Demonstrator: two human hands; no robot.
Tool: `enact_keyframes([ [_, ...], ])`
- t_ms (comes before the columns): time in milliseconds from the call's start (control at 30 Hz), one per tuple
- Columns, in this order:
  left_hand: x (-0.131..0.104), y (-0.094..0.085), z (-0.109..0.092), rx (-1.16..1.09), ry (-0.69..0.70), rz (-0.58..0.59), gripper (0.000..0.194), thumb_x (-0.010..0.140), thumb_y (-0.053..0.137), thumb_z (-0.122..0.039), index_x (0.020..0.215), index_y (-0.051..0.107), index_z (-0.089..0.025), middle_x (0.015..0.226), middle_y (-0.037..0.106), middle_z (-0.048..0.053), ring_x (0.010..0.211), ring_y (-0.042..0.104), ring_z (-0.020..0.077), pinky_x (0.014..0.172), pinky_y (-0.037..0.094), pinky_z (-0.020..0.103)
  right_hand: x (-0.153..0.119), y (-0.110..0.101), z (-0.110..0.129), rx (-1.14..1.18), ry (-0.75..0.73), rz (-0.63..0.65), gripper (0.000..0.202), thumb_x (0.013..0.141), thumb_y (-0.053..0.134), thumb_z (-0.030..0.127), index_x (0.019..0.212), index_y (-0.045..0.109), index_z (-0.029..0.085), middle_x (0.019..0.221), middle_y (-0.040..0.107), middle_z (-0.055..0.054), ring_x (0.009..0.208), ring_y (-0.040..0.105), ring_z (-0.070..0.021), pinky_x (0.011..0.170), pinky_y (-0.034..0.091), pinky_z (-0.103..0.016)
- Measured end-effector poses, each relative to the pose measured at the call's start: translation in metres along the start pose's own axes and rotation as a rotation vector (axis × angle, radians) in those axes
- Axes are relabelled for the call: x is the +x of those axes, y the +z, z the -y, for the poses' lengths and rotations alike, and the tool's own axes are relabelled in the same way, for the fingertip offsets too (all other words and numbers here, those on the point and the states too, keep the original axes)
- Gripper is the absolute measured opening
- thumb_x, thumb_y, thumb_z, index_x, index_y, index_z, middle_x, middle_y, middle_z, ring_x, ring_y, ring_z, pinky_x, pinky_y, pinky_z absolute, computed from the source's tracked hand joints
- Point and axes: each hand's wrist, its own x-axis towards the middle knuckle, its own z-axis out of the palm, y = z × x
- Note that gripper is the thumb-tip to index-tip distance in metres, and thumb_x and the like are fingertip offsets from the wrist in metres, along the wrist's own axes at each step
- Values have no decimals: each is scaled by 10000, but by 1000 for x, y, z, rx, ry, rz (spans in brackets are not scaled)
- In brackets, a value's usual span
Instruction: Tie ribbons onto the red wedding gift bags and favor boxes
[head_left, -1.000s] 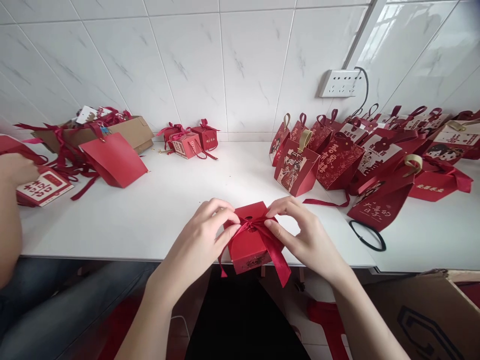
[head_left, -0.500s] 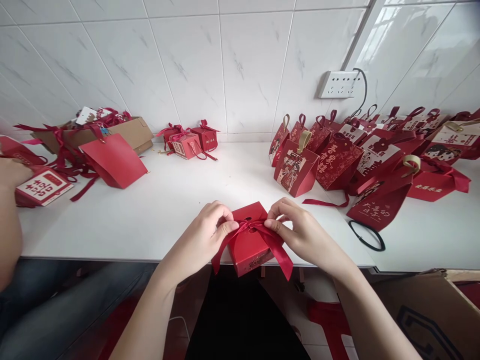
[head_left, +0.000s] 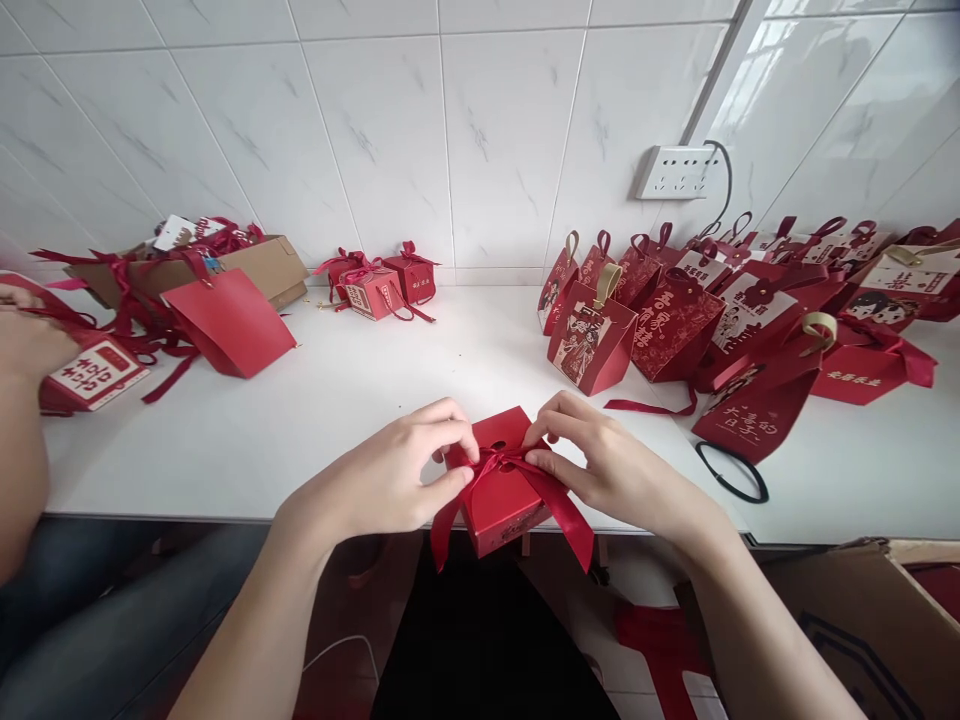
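A red gift box (head_left: pixel 504 497) sits at the front edge of the white table, its near end jutting slightly over the edge. A dark red ribbon (head_left: pixel 564 520) is tied in a bow across its top, with wide tails hanging to both sides. My left hand (head_left: pixel 425 465) pinches the bow's left side between thumb and fingers. On the other side of the knot, my right hand (head_left: pixel 586 447) pinches the ribbon with thumb and forefinger. Fingertips cover parts of the loops.
Many red gift boxes with handles (head_left: pixel 675 325) crowd the right side. Small ribboned boxes (head_left: pixel 381 285) stand by the wall. At left are a cardboard tray (head_left: pixel 274 265), a red box (head_left: pixel 229 320) and another person's hand (head_left: pixel 34 345). A black ring (head_left: pixel 731 472) lies at right.
My left hand has opened slightly at the thumb and its wrist has shifted left. The ribbon tails have spread a little. The other person's hand has moved over the box at far left.
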Motion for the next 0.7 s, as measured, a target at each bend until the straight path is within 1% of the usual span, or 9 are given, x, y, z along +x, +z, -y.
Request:
enact_keyframes([
  [133, 2, -5, 0, 83, 17, 8, 112, 869, 450, -253, 806, 534, -215, 945, 560, -11, 761, 558, 130, 729, 438, 271, 1, -2, 2, -39, -20, 29, 119, 906, 497, 126, 898, 585, 205, 940, 552, -33, 764, 562, -131, 719, 469, -267],
  [300, 2, -4, 1, 87, 121, -39, 155, 893, 401, -211, 762, 483, -199, 855, 540, -16, 726, 507, 109, 690, 414, 243, 1, -2, 3, -109, -56, 17, 108, 903, 501, 112, 876, 562, 197, 912, 549, -29, 739, 539, -131, 704, 451, -265],
  [467, 4, 3, 7, 102, 160, -105, 145, 861, 418, -164, 725, 462, -189, 792, 524, -19, 682, 472, 99, 643, 392, 224, 4, -5, 0, -270, -62, 48, 109, 923, 526, 230, 823, 541, 191, 863, 568, -27, 669, 516, -139, 688, 419, -299],
  [600, 7, 9, 11, 164, 193, -208, 126, 797, 441, -134, 681, 429, -183, 689, 489, -23, 632, 438, 100, 597, 366, 221, 7, -8, 1, -415, -63, 96, 139, 923, 535, 293, 829, 528, 189, 817, 588, -18, 695, 536, -165, 705, 394, -330],
  [700, 7, 14, 9, 207, 163, -262, 143, 776, 434, -154, 643, 391, -185, 637, 465, -22, 599, 423, 104, 561, 344, 224, 8, -9, 2, -474, -59, 105, 179, 929, 518, 333, 823, 514, 188, 794, 594, -16, 705, 545, -176, 709, 383, -340],
])
